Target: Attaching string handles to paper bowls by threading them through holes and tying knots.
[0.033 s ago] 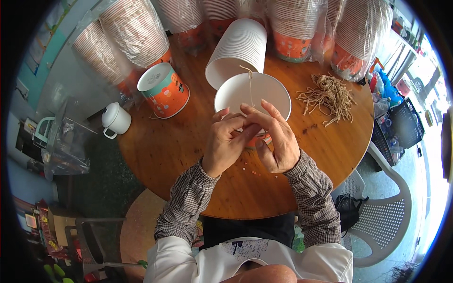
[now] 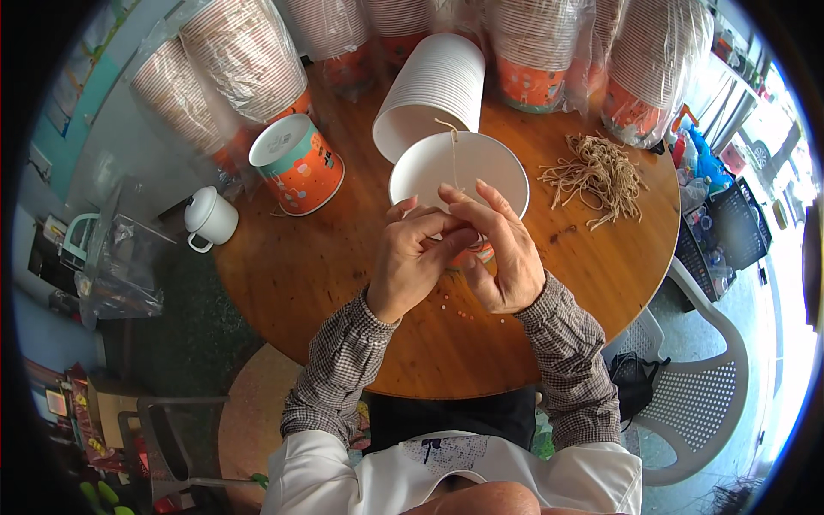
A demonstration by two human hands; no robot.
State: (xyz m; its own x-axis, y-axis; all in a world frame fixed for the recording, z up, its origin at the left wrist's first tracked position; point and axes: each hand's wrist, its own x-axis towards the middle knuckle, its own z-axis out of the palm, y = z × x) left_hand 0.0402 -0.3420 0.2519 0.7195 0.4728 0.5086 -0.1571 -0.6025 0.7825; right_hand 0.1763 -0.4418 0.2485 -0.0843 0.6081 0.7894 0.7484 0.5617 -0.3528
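A white-lined paper bucket [image 2: 412,176] with an orange outside stands in front of me, tilted so its mouth shows. A piece of twine [image 2: 455,159] passes through its far rim and hangs down inside. At the near rim my left hand [image 2: 416,257] is closed, thumb and forefinger pinched; a thin strand shows by the thumb tip. My right hand [image 2: 506,257] meets it there, fingers stretched out and thumb apart. Both hands cover much of the near rim. To the right lies a tangled pile of cut twine [image 2: 596,176].
A nested stack of white buckets [image 2: 438,90] lies behind the bucket. An orange and teal bucket [image 2: 300,167] sits upside down at left, beside a white enamel mug [image 2: 211,219]. Plastic-wrapped bucket stacks [image 2: 245,60] line the back of the round wooden table [image 2: 300,292].
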